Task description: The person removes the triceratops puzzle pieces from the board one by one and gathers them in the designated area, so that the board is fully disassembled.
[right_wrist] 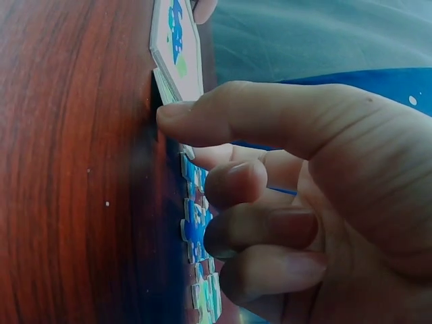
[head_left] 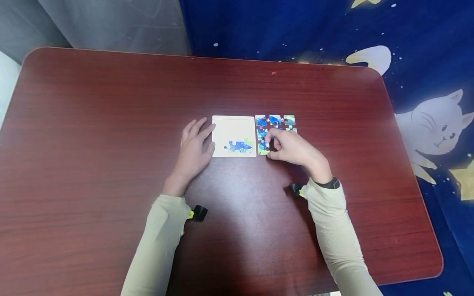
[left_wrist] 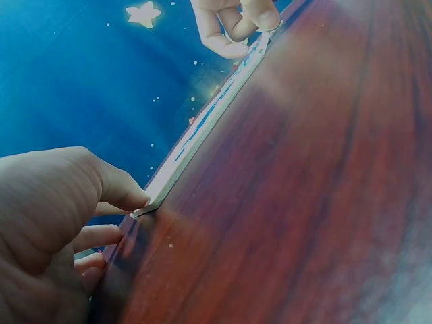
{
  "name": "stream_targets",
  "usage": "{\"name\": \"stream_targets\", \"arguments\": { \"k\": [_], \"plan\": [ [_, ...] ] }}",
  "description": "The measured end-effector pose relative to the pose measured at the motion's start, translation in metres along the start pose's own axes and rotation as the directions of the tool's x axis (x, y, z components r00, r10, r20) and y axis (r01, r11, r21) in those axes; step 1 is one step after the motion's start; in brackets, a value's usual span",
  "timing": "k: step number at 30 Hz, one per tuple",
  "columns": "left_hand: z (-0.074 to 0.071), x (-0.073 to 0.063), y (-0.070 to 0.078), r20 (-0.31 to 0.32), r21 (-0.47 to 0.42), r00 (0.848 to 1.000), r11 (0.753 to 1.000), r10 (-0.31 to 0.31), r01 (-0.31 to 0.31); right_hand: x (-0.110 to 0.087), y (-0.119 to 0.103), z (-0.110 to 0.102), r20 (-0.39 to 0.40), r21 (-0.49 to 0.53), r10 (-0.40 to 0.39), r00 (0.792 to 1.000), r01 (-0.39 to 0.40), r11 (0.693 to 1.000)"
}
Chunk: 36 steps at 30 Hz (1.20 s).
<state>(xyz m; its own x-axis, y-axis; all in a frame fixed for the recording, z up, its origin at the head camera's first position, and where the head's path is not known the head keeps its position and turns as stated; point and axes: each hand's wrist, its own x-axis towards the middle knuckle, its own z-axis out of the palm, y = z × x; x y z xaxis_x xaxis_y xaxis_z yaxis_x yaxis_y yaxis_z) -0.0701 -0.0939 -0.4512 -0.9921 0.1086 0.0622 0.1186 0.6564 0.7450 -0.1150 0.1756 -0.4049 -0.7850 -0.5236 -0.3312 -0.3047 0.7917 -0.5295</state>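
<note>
A white puzzle board point(head_left: 229, 127) lies flat, with a few joined blue and green pieces point(head_left: 240, 146) in its lower right part. My left hand point(head_left: 192, 150) rests along the board's left side, fingers spread; its thumb touches the board's edge point(left_wrist: 165, 189) in the left wrist view. At the board's right, my right hand point(head_left: 296, 150) pinches a green and blue puzzle piece point(head_left: 262, 151) between thumb and index finger, the other fingers curled in. Several loose puzzle pieces point(head_left: 275, 119) sit in rows beside the board, some hidden beneath the right hand.
The dark red wooden table point(head_left: 111, 102) stretches around the board. A blue curtain point(head_left: 259, 28) with stars and a cat hangs behind and to the right, and a grey curtain point(head_left: 122, 24) at the back left. A tiny red scrap point(head_left: 274, 73) lies near the far edge.
</note>
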Motion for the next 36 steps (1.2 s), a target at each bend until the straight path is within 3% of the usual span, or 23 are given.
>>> {"name": "stream_targets", "arguments": {
  "k": [36],
  "plan": [
    [-0.0002,-0.0005,-0.0003,-0.007,0.004,1.0,1.0,0.006,-0.006,-0.0009,-0.0074,0.0002,-0.009,-0.051,0.018,1.0,-0.019,0.999]
  ]
}}
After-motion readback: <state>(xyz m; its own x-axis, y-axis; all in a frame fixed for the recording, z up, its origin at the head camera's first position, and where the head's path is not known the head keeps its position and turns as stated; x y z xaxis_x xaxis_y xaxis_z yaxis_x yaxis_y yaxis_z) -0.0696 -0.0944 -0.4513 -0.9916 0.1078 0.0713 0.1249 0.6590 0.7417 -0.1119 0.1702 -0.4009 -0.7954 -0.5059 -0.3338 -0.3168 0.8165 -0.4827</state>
